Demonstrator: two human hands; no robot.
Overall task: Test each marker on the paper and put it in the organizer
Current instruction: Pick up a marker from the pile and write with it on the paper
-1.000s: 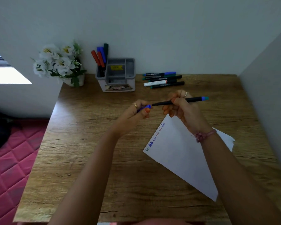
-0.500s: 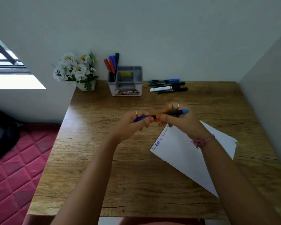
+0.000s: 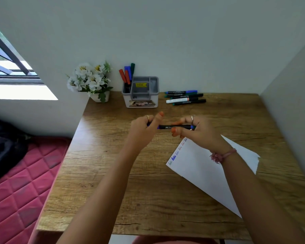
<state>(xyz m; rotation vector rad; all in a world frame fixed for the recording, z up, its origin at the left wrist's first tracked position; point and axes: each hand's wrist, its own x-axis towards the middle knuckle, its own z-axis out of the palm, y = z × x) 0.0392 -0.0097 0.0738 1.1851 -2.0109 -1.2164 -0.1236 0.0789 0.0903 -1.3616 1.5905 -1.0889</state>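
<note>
A black marker (image 3: 167, 127) with blue ends lies level between both hands above the middle of the wooden table. My left hand (image 3: 144, 126) grips its capped left end, thumb raised. My right hand (image 3: 195, 131) pinches the barrel near its right end. The white paper (image 3: 201, 166), with several short scribbles along its left edge, lies under and in front of my right wrist. A grey organizer (image 3: 143, 92) stands at the back by the wall, with several markers (image 3: 128, 75) upright in its left compartment. Several more markers (image 3: 185, 97) lie in a row to its right.
A pot of white flowers (image 3: 90, 80) stands at the table's back left corner. Walls close the table at the back and on the right. A red quilted mattress (image 3: 25, 182) lies below the table's left edge, and a window (image 3: 7, 67) is at far left.
The cap in my left hand and the marker in my right hand have come together, so the marker is now capped and held by both hands. The camera has tilted up slightly.
</note>
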